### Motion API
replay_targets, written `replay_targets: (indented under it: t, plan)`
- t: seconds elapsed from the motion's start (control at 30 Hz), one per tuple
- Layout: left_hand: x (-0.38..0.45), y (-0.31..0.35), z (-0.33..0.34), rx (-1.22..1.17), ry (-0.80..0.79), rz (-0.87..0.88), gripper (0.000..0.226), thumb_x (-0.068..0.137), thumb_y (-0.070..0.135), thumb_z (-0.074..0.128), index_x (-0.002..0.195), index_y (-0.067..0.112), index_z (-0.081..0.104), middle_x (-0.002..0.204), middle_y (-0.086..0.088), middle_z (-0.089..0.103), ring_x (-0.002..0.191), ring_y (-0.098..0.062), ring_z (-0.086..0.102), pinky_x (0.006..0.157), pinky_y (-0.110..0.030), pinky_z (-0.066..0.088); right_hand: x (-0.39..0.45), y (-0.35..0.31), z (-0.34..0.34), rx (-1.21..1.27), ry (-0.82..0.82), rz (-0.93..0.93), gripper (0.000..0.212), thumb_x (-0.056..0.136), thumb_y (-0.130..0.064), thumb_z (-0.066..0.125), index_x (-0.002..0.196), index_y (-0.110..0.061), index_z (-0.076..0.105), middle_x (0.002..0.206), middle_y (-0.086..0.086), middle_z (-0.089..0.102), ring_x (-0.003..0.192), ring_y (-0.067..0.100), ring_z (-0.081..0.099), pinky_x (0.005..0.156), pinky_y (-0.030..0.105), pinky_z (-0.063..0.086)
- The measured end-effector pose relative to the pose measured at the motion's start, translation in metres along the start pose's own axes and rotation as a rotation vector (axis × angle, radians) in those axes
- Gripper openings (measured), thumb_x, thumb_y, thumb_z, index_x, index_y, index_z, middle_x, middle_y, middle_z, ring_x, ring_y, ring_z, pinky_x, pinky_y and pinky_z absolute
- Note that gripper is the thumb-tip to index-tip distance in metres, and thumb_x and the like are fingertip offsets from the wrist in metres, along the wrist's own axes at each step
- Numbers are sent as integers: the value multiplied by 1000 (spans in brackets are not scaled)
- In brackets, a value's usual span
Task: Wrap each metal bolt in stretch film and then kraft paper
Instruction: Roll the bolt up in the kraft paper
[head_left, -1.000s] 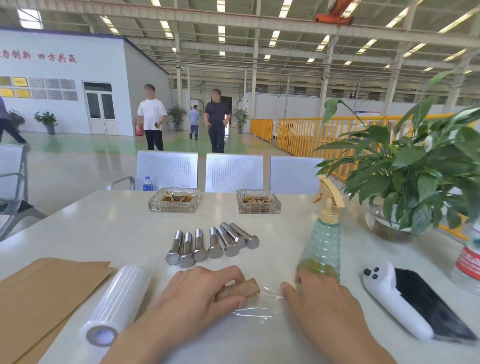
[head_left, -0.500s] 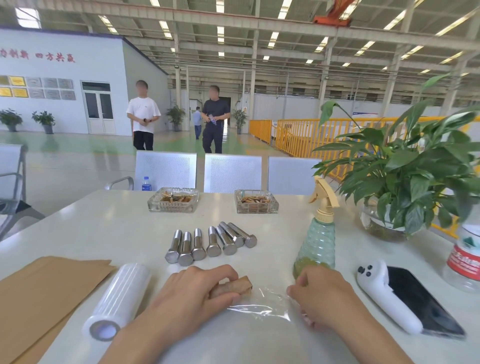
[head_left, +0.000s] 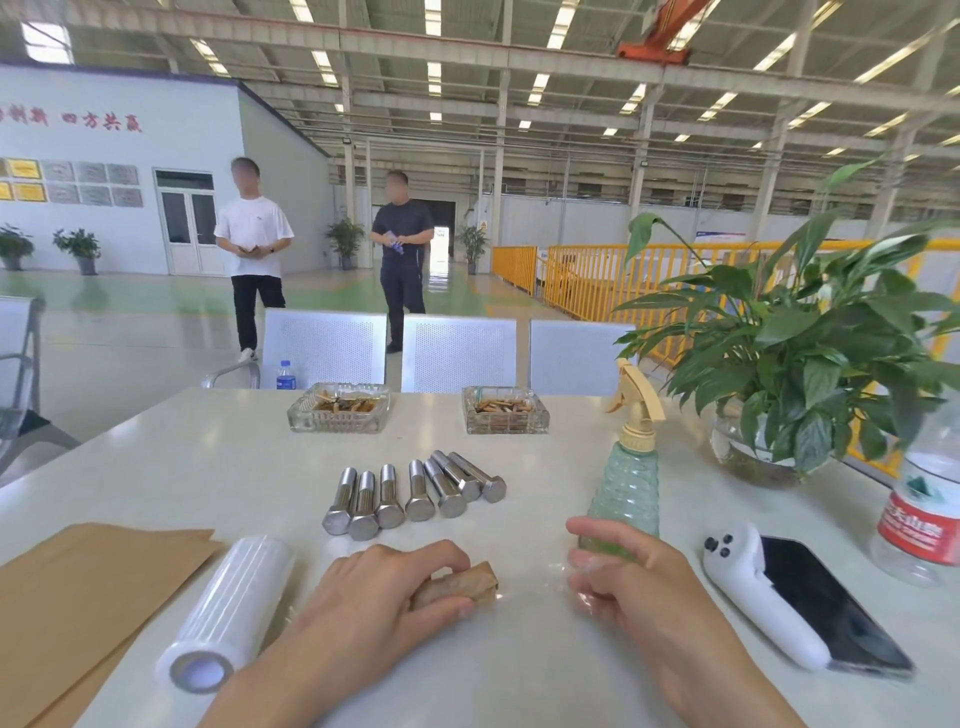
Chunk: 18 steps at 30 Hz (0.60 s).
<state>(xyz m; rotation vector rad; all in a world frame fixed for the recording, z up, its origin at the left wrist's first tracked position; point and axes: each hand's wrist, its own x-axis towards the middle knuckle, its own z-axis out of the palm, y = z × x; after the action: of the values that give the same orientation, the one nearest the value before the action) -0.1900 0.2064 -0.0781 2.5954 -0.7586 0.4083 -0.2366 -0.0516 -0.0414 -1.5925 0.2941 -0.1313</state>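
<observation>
Seven bolts (head_left: 415, 491) lie between ashtrays (head_left: 337, 408) and left hand (head_left: 384, 597).

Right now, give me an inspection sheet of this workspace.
Surface: white table.
Job's things: seven bare bolts; stretch film roll; kraft paper sheets; brown wrapped piece.
Clutter: two glass ashtrays, spray bottle, phone, white controller, potted plant, water bottle.
Hands: left hand holds the wrapped piece; right hand pinches clear film.
Cables: nothing seen.
Surroundings: metal chairs, two people standing, yellow railing.
</observation>
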Motion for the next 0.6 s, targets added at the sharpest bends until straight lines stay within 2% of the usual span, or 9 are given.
replay_targets:
  t: [0.03,0.1,0.17,0.27,0.37,0.43,0.5,0.6]
  plan:
    - [0,1,0,2,3,3,43,82,84,35,114,57,43,76,18,63,76,-5,57,67,-23,47,0,0,0,-5,-11,20,41,89,14,59,107,-19,76,101,21,73,73,26,71,83,45,63]
    - [-1,2,-1,1,7,9,40,84,82,38,115,57,44,75,19,61,75,-4,55,70,-24,48,-1,-3,0,11,-54,72,33,92,8,62,114,-16,68,90,23,67,66,31,65,65,40,63]
    - [-1,4,-1,-6,3,17,39,85,80,40,115,56,45,75,21,60,72,-1,52,70,-24,48,2,-7,-1,21,-59,116,26,93,1,67,114,-13,63,79,21,60,59,29,53,50,32,52]
    - [1,10,-1,3,-7,38,38,84,81,39,114,57,44,74,33,55,67,6,48,64,-17,40,9,-7,0,-183,-36,85,22,90,-6,71,107,-16,61,73,17,65,52,27,50,54,34,48]
    - [2,13,2,30,-18,61,37,86,82,38,114,58,41,77,34,53,74,3,50,62,-12,33,12,0,10,-459,-2,-19,17,86,-13,71,97,-24,64,84,10,68,42,21,57,50,29,49]
    - [3,13,5,49,-23,87,37,87,82,37,115,57,42,88,31,53,84,-2,52,63,-15,34,12,4,17,-560,36,-77,14,84,-17,69,91,-29,66,79,3,69,48,16,61,59,28,54]
    - [4,14,7,90,-21,122,42,88,83,35,119,55,42,102,26,52,92,-3,52,64,-20,36,12,7,22,-629,93,-132,15,85,-18,65,84,-33,68,79,-8,68,61,8,63,65,26,52]
    - [4,15,10,158,-19,178,44,90,80,35,119,49,46,105,20,52,98,0,46,63,-26,40,11,9,25,-729,176,-202,19,92,-21,57,80,-31,69,85,-14,67,83,8,63,73,29,51]
